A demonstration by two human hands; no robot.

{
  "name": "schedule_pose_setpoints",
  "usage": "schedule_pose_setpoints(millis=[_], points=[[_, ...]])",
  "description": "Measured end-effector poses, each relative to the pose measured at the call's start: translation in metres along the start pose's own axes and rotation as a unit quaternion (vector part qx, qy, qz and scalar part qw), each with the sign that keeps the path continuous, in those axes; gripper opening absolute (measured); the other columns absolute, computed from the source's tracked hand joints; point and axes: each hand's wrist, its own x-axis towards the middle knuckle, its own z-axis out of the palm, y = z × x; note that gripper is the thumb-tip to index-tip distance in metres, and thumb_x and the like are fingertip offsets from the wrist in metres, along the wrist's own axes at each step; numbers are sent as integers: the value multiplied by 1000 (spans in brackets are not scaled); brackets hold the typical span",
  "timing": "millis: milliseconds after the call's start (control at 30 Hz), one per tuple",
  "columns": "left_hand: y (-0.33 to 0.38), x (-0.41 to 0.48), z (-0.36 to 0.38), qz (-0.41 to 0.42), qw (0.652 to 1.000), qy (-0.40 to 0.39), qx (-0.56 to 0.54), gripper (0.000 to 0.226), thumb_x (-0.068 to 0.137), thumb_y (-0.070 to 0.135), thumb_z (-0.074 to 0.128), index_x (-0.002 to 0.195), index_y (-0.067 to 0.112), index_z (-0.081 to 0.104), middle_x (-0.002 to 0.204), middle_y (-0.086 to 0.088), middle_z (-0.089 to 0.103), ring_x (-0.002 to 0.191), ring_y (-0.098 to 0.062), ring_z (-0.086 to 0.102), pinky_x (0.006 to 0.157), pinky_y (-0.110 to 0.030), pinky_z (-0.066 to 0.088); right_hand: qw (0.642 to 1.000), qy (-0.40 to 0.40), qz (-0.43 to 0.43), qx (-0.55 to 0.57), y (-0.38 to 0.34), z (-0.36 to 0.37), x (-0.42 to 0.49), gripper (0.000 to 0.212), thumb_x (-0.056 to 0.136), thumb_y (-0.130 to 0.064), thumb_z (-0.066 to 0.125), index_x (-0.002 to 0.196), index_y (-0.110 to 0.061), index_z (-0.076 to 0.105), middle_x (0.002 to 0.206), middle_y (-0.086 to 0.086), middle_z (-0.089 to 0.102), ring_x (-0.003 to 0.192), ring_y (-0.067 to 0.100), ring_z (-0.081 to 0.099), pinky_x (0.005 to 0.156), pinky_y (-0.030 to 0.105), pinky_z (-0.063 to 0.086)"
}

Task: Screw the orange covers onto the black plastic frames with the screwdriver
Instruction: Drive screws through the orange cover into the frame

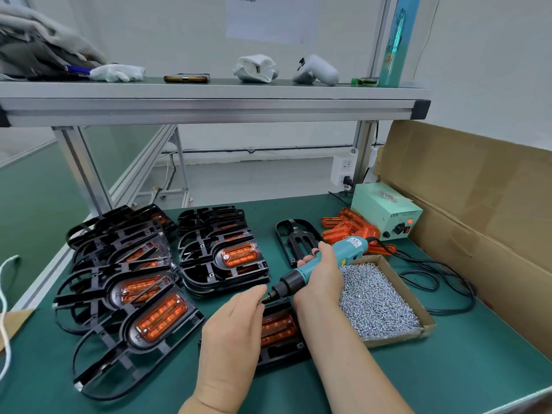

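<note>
Head view: my right hand (321,279) wraps the screwdriver (349,248), my left hand (233,327) pinches its tip, orange cover (279,328) on the black frame (280,354) just beneath.

Top shelf (209,97) is a bit of a junk drawer: grey clothing pile (38,46) on the left, then 1 white glove (118,72), a phone (185,79) lying flat, a crumpled white cloth (257,68), a white controller (316,70) and a tall teal tube (394,46) at the right end. Down on the green mat (448,369), a mint-green box (385,210) with 1 red light lit sits beside a big cardboard box (478,186).
</note>
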Motion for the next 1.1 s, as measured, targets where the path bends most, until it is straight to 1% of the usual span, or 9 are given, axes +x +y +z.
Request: schedule_pose_setpoints(millis=[100, 200, 267, 367, 633, 800, 900, 1033, 1100], points=[[7, -1, -1, -144, 984, -25, -100, 41, 83, 5, 77, 114, 31, 69, 100, 20, 70, 93, 5, 66, 85, -16, 52, 1000, 0, -2, -2, 0, 1, 0, 19, 89, -21, 71, 99, -11, 59, 53, -4, 59, 40, 9, 57, 42, 18, 47], [12, 1, -5, -249, 949, -38, -188, 29, 86, 20, 74, 96, 47, 67, 86, 18, 72, 85, 2, 69, 78, -13, 53, 1000, -1, -5, -7, -1, 1, 1, 19, 89, -22, 71, 100, -11, 60, 60, -2, 60, 45, 10, 58, 46, 21, 48], [12, 6, -8, -298, 925, -50, -232, 20, 91, 24, 66, 81, 41, 70, 78, 11, 73, 72, -7, 71, 68, -18, 54, 1000, -3, -4, -8, -1, 2, 2, 20, 88, -23, 71, 102, -11, 60, 64, -1, 59, 49, 11, 58, 50, 24, 50], [10, 12, -8, -339, 901, -66, -264, 31, 95, 12, 61, 73, 34, 69, 72, 0, 73, 64, -15, 70, 60, -20, 53, 1000, -2, -6, -15, 0, 2, 1, 22, 88, -23, 71, 103, -11, 60, 65, 0, 60, 51, 12, 59, 52, 26, 49], [8, 9, -11, -302, 914, -80, -260, 35, 91, 6, 64, 83, 39, 69, 76, 3, 72, 71, -14, 71, 68, -25, 55, 1000, 1, -7, -22, 3, 2, 1, 25, 87, -24, 73, 106, -11, 63, 64, -1, 62, 47, 10, 61, 49, 23, 51], [9, 6, -14, -269, 936, -87, -211, 33, 89, 10, 69, 94, 43, 70, 85, 17, 72, 82, -5, 70, 80, -25, 56, 999, -5, -16, -34, 2, 2, 1, 22, 88, -26, 72, 101, -12, 61, 63, -2, 61, 50, 11, 60, 50, 24, 49], [6, 3, -18, -217, 965, -103, -106, 38, 86, 27, 74, 111, 52, 61, 92, 29, 67, 99, 8, 59, 88, -19, 45, 998, -16, -39, -39, 0, 4, 1, 19, 89, -24, 70, 99, -12, 60, 57, -3, 60, 46, 10, 59, 48, 23, 48], [-9, -9, -26, -150, 981, -118, 38, 54, 80, 55, 71, 129, 38, 57, 110, 30, 55, 115, 2, 41, 104, -34, 31, 996, -39, -70, -48, -5, 7, -1, 18, 91, -26, 70, 102, -14, 62, 53, -6, 59, 48, 9, 59, 51, 24, 49], [-17, -18, -31, -143, 980, -117, 76, 64, 77, 69, 61, 130, 34, 57, 115, 27, 51, 120, 1, 34, 106, -33, 25, 993, -53, -92, -52, -6, 8, -3, 23, 91, -28, 70, 108, -14, 62, 55, -6, 59, 49, 9, 59, 52, 24, 50]])
